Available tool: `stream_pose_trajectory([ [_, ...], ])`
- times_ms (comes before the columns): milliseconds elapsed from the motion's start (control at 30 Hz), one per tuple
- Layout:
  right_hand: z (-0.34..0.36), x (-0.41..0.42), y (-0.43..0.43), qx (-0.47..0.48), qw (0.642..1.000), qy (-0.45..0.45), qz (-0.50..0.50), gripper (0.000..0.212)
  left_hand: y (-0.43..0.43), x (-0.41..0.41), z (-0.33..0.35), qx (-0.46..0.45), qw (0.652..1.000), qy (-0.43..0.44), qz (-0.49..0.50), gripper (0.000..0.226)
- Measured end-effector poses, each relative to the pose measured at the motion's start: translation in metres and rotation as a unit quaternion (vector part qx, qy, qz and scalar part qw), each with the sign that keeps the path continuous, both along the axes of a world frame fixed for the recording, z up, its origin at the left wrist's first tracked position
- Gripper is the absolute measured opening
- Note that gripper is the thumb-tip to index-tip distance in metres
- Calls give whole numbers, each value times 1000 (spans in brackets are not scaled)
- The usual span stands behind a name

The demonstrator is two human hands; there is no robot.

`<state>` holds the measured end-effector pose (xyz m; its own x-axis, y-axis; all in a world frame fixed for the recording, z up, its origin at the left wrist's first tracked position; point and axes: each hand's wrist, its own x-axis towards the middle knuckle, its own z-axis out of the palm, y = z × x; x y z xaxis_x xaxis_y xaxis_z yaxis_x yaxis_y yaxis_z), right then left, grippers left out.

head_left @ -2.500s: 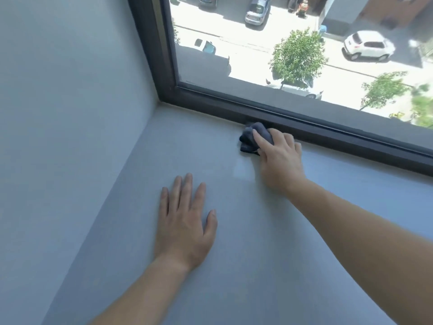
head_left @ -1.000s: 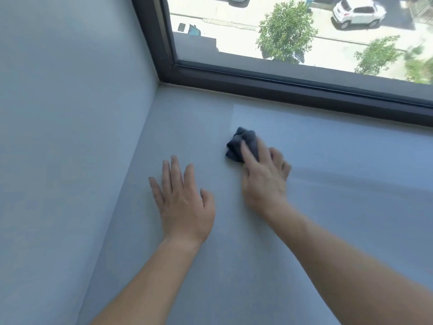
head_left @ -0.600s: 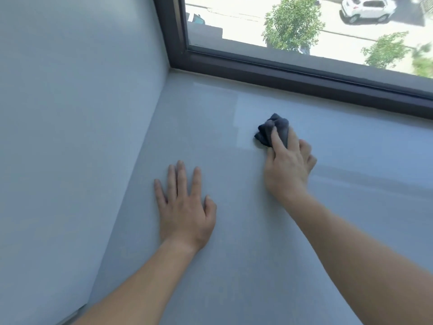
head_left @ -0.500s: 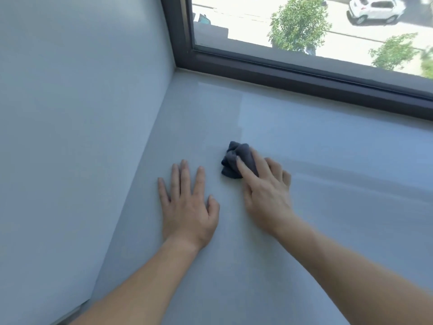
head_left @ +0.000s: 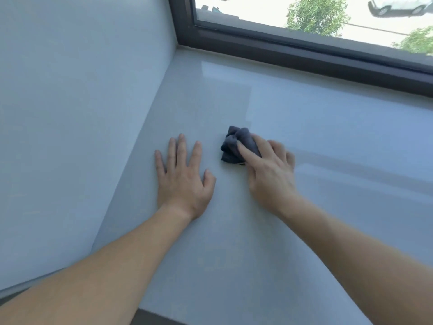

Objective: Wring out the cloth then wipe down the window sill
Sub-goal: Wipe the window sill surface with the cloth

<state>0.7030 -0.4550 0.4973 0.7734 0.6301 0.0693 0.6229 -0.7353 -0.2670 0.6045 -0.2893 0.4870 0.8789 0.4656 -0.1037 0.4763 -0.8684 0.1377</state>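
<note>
A small bunched dark grey cloth (head_left: 235,146) lies on the pale grey window sill (head_left: 304,127), about midway between the window and the sill's front edge. My right hand (head_left: 269,170) lies over its right part and presses it onto the sill, fingers bent over the bundle; the rest of the cloth under my palm is hidden. Just left of the cloth, my left hand (head_left: 184,177) rests flat on the sill with its fingers spread, holding nothing.
A pale side wall (head_left: 77,113) closes the sill on the left. The dark window frame (head_left: 304,52) runs along the back, with trees and a street behind the glass. The sill's front edge (head_left: 159,317) shows at the bottom. A glossy damp patch (head_left: 222,76) lies near the frame.
My right hand has drawn the cloth back from the window frame toward me, sweeping it left and right over the sill. My left hand stays flat in the same place.
</note>
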Motion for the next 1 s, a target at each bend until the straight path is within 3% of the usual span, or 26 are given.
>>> stream_pose_trajectory([
  [33,2,16,-9,-10,1000,-11,-9,60,0,0,0,3,1000,-1,1,74],
  [133,1,68,-36,3,979,15,-204,54,-1,-1,-1,7,1000,1,3,75],
  [200,2,62,-30,29,963,26,-268,56,-1,-1,-2,5,1000,1,5,76],
  [333,-6,-21,-1,26,996,-3,-81,62,-1,-3,0,-17,1000,-14,3,73],
  [433,-9,-20,-10,-2,1000,-13,-11,64,3,-6,-1,-60,997,-49,4,72],
  [500,-7,5,-23,-28,996,-12,-79,64,4,-6,0,-77,994,-78,6,72],
  [567,-6,20,-29,-2,976,34,-215,66,4,-7,1,-89,990,-105,-5,70],
  [633,-2,-2,-13,19,961,48,-271,70,3,-15,3,-106,984,-140,-28,68],
  [700,-1,-47,7,18,978,38,-206,70,0,-31,6,-120,977,-172,-40,62],
  [767,-4,-92,17,0,997,17,-81,66,-5,-56,9,-113,977,-175,-39,53],
  [867,-4,-89,4,-30,999,14,24,66,-12,-94,10,-92,987,-121,-47,56],
  [933,-5,-55,-7,-46,998,-14,-41,64,-9,-108,5,-82,993,-57,-60,66],
  [1000,-5,-24,-12,-17,979,9,-205,63,-5,-113,0,-62,994,-27,-81,69],
])
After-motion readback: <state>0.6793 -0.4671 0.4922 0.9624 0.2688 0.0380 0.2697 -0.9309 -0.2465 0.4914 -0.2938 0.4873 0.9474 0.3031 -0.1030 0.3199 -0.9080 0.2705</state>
